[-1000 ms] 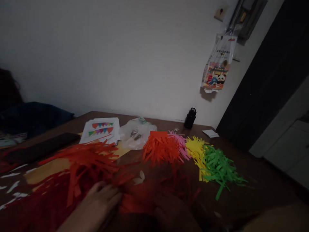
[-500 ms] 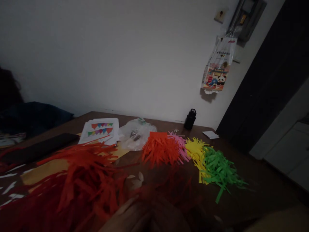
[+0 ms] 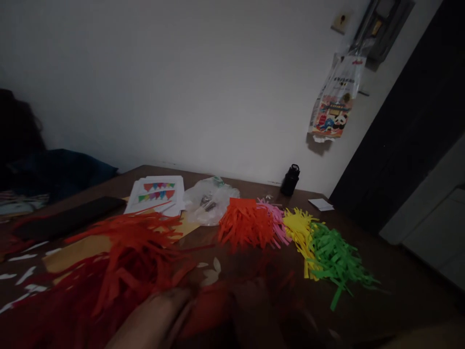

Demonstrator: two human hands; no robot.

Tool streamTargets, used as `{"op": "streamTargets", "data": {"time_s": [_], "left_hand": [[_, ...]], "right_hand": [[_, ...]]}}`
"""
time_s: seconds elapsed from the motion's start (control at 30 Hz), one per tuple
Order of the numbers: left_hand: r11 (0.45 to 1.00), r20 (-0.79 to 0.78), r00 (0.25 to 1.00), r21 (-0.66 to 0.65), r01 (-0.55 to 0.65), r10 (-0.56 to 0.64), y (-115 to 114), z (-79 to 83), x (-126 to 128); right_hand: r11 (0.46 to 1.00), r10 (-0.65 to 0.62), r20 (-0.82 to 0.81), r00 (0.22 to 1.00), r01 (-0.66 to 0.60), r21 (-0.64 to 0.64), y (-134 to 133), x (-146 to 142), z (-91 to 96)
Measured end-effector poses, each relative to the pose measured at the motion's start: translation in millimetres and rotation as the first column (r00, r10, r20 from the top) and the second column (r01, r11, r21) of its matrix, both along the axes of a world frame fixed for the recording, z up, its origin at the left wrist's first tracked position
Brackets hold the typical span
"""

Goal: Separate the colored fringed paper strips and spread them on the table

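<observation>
Both my hands are at the bottom edge, dark and smeared by motion. My left hand (image 3: 152, 320) reaches in from the lower left, its fingertips at a red paper piece (image 3: 207, 310). My right hand (image 3: 254, 312) is a dark shape just right of that piece. Whether either hand grips the paper is not visible. A large heap of red paper strips (image 3: 131, 252) lies just beyond my left hand on the brown table (image 3: 392, 286).
Farther back lie orange strips (image 3: 245, 225), pink strips (image 3: 274, 218), yellow strips (image 3: 300, 230) and green strips (image 3: 336, 257). A clear plastic bag (image 3: 209, 203), printed bunting sheets (image 3: 158, 194), a black bottle (image 3: 290, 179) and a dark flat object (image 3: 69, 220) stand behind.
The view shifted slightly left. My left hand, flat on the red strips a second ago, pulled back and now sits low beside the red piece; my right hand stays close to it.
</observation>
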State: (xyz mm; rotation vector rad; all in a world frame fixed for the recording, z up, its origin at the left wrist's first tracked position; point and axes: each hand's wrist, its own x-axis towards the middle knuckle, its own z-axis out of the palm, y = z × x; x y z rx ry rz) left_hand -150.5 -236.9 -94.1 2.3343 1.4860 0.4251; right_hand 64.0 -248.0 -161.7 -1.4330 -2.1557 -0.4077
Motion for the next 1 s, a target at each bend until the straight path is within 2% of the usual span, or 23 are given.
{"op": "streamTargets", "data": {"time_s": [0.13, 0.23, 0.37, 0.4, 0.47, 0.53, 0.57, 0.63, 0.7, 0.77, 0.83, 0.93, 1.0], "left_hand": [[0.996, -0.144, 0.989, -0.076, -0.046, 0.035, 13.4, 3.7, 6.8], [0.996, -0.214, 0.976, -0.074, -0.043, 0.027, 17.9, 2.7, 8.2], [1.000, -0.193, 0.981, -0.020, -0.021, 0.016, 16.5, -2.1, 5.2], [1.000, -0.173, 0.985, -0.006, -0.018, 0.017, 16.0, -3.6, 4.5], [1.000, -0.157, 0.987, 0.003, -0.026, 0.027, 15.7, -5.1, 4.3], [1.000, -0.174, 0.984, -0.012, -0.029, 0.026, 16.4, -3.5, 6.1], [0.999, -0.187, 0.982, -0.027, -0.030, 0.025, 17.0, -1.6, 7.5], [0.998, -0.205, 0.978, -0.051, -0.038, 0.026, 18.2, 2.5, 10.0], [0.998, -0.218, 0.975, -0.044, -0.049, 0.038, 18.8, 3.4, 10.9], [0.996, -0.219, 0.973, 0.069, -0.055, 0.069, 17.9, -1.9, 10.0], [0.958, -0.184, 0.980, 0.286, -0.020, 0.076, 14.9, -12.6, 8.5], [0.812, -0.108, 0.992, 0.574, 0.110, -0.057, 6.7, -29.9, 8.9], [0.752, -0.097, 0.984, 0.635, 0.177, -0.149, 0.9, -36.6, 11.5]], "right_hand": [[0.994, -0.081, 0.008, 0.997, 0.081, -0.071, 11.1, -4.8, -2.6], [0.992, -0.121, 0.024, 0.992, 0.122, -0.041, 17.0, -6.6, -4.5], [0.982, -0.185, 0.031, 0.982, 0.184, 0.054, 9.1, -6.2, 17.8], [0.988, -0.140, 0.016, 0.990, 0.139, 0.062, 5.4, -4.8, 26.2], [0.998, 0.062, -0.035, 0.997, -0.061, 0.028, -0.8, -1.0, 40.4], [0.961, 0.275, -0.050, 0.960, -0.277, -0.023, -3.0, 2.5, 46.1], [0.942, 0.332, -0.030, 0.943, -0.333, -0.034, -2.4, 3.4, 45.3], [0.934, 0.356, 0.031, 0.934, -0.355, -0.029, 0.9, 3.2, 38.3], [0.947, 0.321, 0.094, 0.942, -0.322, -0.012, 4.7, 0.7, 28.8], [0.957, 0.288, 0.164, 0.943, -0.290, -0.016, 6.6, -2.3, 21.9], [0.970, 0.235, 0.224, 0.946, -0.245, 0.014, 5.7, -3.8, 19.7], [0.961, 0.184, 0.143, 0.972, -0.208, 0.184, 0.0, -2.3, 25.0], [0.932, 0.228, 0.023, 0.973, -0.225, 0.284, -5.4, -0.3, 31.1]]}}
